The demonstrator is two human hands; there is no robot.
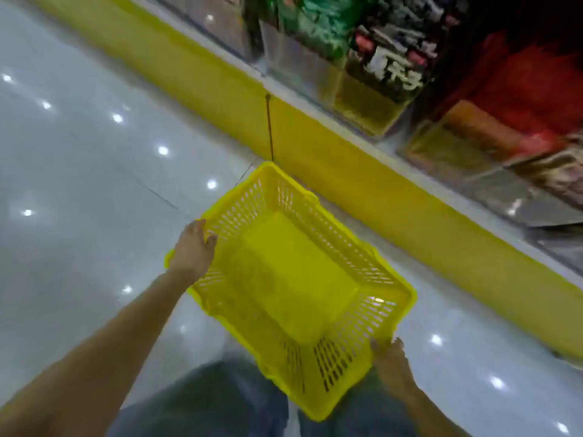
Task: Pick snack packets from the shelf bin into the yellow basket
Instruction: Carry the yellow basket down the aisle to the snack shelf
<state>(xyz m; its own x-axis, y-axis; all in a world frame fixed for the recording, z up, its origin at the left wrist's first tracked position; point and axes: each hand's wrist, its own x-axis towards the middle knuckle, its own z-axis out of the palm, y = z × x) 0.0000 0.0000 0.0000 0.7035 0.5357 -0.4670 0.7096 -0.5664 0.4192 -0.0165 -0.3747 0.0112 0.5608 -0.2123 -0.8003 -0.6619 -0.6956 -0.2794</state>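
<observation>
An empty yellow basket (331, 231) with slotted walls is held above the floor in the middle of the view. My left hand (193, 247) grips its left rim, fingers curled over the edge. My right hand (391, 361) holds the near right corner from below the rim. Snack packets fill clear shelf bins at the upper right: green ones (318, 23), dark ones with white lettering (394, 61) and red ones (533, 86). The picture is blurred.
A yellow shelf base (362, 184) runs diagonally from the top left to the right edge, just beyond the basket. Glossy white floor tiles (79, 184) spread to the left. My legs in blue jeans (202, 402) show at the bottom.
</observation>
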